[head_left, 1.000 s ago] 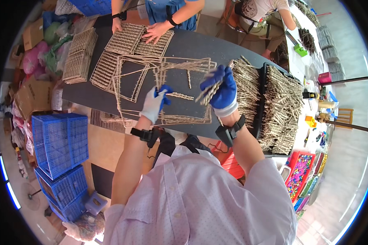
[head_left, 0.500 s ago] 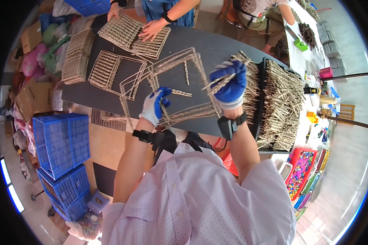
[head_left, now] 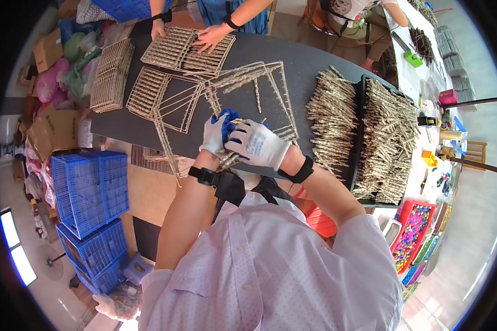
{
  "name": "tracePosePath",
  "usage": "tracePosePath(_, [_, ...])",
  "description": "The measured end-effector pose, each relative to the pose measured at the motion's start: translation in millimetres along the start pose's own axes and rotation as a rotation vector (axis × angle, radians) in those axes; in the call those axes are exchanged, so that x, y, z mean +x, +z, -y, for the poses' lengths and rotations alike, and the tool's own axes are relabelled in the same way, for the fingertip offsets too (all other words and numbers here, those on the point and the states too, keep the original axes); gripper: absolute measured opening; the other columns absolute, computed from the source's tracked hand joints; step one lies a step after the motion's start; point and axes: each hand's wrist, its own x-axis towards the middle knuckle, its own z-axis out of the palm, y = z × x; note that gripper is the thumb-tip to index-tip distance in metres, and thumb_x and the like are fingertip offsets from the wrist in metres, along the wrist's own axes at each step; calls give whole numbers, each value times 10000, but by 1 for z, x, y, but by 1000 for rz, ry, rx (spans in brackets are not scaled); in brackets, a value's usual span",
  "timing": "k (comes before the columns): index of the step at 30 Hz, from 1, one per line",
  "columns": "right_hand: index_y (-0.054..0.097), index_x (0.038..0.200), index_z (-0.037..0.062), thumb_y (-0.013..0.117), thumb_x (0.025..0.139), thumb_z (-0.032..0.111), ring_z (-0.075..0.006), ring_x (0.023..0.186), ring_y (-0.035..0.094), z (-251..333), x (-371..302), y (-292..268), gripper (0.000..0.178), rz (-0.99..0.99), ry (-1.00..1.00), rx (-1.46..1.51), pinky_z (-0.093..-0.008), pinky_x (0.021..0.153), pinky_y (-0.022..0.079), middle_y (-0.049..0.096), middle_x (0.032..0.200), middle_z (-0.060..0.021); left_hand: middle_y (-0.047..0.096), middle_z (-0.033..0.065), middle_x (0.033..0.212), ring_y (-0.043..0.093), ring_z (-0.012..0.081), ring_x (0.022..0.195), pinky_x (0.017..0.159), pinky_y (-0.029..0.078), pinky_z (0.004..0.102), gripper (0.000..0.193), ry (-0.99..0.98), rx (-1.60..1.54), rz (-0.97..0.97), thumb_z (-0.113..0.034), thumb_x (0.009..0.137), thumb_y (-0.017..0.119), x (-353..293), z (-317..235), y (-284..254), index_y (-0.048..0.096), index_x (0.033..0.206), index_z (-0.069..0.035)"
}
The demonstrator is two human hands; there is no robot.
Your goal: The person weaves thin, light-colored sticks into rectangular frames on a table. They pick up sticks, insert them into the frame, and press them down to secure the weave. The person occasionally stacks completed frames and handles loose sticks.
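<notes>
Slim open frame point(head_left: 211, 96), above the dark table point(head_left: 292, 52), appears light and springy, best held by its bars; left hand point(head_left: 214, 134) clamps its middle bar, right hand's point(head_left: 254, 143) grip cannot be told

Tan floor point(head_left: 159, 192) — pale right wall point(head_left: 475, 220), wooden chair point(head_left: 476, 157) — bright panes point(head_left: 23, 267) lower left.

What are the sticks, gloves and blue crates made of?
Sticks: probably twisted paper or plant fibre, matte; rope-like ridges.
Gloves: likely coated fabric; matte white with blue areas.
Crates: likely plastic, smooth; uniform blue lattice walls.
</notes>
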Motion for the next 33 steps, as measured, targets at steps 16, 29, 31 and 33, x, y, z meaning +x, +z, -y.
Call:
tracePosePath(16, [593,1128,139,713,754,252,-298,1015,574,-100,-183,-71,409,31,1006,-636,-424,896,431,621,1052,-99,664,127,1013,528,101,572,629,541,295,152,377,180,-118,-39,919,553,-24,-32,4,587,1055,19])
tracePosePath(29, [606,1008,134,665,792,292,-261,1005,569,0,-46,-29,274,-84,330,-325,-431,911,418,620,1014,-60,684,92,968,594,109,616,595,503,244,164,399,309,-171,-26,907,566,-22,-26,10,590,1066,5])
tracePosePath(31, [600,1047,113,612,851,301,-278,1011,574,-4,-34,-10,272,-2,352,-205,-425,905,422,623,1032,-78,684,97,956,620,125,678,636,505,257,222,437,364,-149,-34,885,595,-24,-22,6,583,1103,9])
tracePosePath(33, [598,1061,97,585,873,304,-287,1002,580,-14,-21,-2,280,130,449,-60,-422,899,424,625,1037,-84,684,102,953,629,134,721,665,507,266,261,535,530,-149,-38,870,613,-22,-14,-3,577,1124,12])
